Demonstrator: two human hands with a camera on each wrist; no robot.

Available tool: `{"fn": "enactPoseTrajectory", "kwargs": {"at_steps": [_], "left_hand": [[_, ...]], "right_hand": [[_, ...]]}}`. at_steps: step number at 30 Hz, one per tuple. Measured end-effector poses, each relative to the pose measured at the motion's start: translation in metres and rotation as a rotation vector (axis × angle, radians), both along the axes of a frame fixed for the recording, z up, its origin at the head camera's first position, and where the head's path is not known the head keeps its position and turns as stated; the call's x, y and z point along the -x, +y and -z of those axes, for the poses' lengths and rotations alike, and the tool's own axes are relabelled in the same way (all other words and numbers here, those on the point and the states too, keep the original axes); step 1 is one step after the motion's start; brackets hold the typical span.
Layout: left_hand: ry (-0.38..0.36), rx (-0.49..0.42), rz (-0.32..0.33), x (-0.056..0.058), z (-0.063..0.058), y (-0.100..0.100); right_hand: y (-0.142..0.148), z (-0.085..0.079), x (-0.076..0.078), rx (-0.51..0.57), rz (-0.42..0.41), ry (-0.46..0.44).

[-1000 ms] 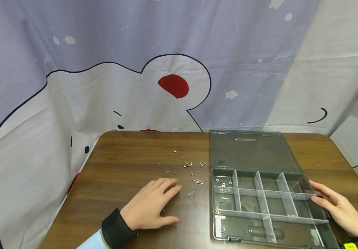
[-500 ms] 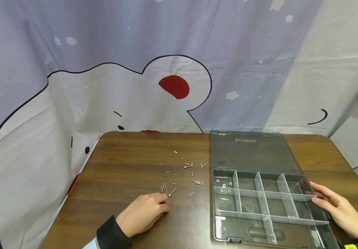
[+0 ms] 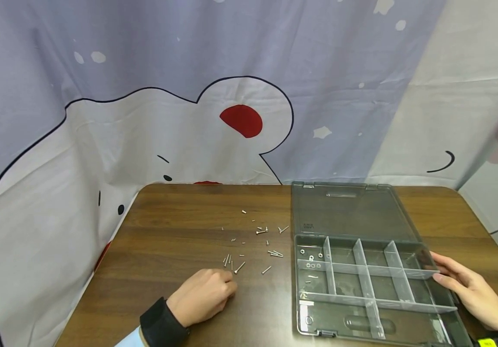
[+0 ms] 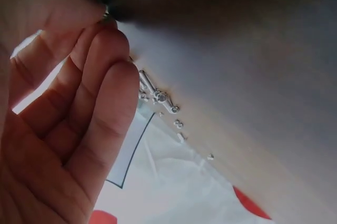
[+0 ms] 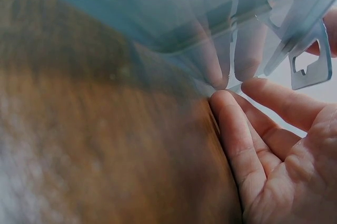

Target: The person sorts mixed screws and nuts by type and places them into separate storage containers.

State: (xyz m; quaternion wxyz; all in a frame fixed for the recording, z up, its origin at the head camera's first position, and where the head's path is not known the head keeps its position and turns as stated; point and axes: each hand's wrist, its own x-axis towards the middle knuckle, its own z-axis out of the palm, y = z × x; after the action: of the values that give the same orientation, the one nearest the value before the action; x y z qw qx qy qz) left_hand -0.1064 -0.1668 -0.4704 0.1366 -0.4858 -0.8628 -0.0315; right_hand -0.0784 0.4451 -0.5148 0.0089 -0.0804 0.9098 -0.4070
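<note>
Thumb and fingertips of my left hand (image 3: 204, 295) are pinched together low over the table, just in front of a group of screws (image 3: 230, 260). In the left wrist view a tiny shiny bit of a screw (image 4: 107, 14) shows between those fingertips; the rest of it is hidden. More loose screws (image 4: 160, 97) lie beyond the fingers. At the right, my right hand (image 3: 470, 289) holds the side of a clear grey compartment box (image 3: 363, 301), thumb at its rim and fingers against its outer wall. The box's lid (image 3: 348, 207) lies folded back.
Several nuts (image 3: 312, 265) sit in the box's left compartments, with a small metal piece (image 3: 313, 276) in the one nearer me. Further screws (image 3: 276, 253) and tiny parts are scattered left of the box on the wooden table (image 3: 166, 231). A printed curtain (image 3: 145, 135) hangs behind the table.
My left hand came down and back toward me, and its spread fingers closed into a pinch, uncovering several screws. During the last half second it barely moved. Right hand and box stayed put.
</note>
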Motion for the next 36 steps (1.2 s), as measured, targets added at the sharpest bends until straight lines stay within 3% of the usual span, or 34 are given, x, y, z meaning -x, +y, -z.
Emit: {"fn": "enactPoseTrajectory", "kwargs": {"at_steps": [6, 11, 22, 28, 36], "left_hand": [[-0.018, -0.015, 0.023, 0.006, 0.003, 0.009], [-0.052, -0.027, 0.045, 0.012, -0.007, 0.024], [0.011, -0.048, 0.120, 0.023, -0.041, 0.072], [0.055, -0.041, 0.172, 0.028, -0.050, 0.101], [0.092, 0.002, 0.225, 0.030, -0.052, 0.133]], "right_hand": [[0.000, 0.000, 0.001, 0.020, -0.021, 0.020], [0.000, 0.002, 0.000, 0.046, -0.034, 0.031], [0.001, 0.001, 0.001, 0.040, -0.044, 0.045], [0.000, 0.000, 0.002, 0.024, -0.020, 0.008], [-0.001, 0.000, 0.001, 0.021, -0.010, 0.006]]}}
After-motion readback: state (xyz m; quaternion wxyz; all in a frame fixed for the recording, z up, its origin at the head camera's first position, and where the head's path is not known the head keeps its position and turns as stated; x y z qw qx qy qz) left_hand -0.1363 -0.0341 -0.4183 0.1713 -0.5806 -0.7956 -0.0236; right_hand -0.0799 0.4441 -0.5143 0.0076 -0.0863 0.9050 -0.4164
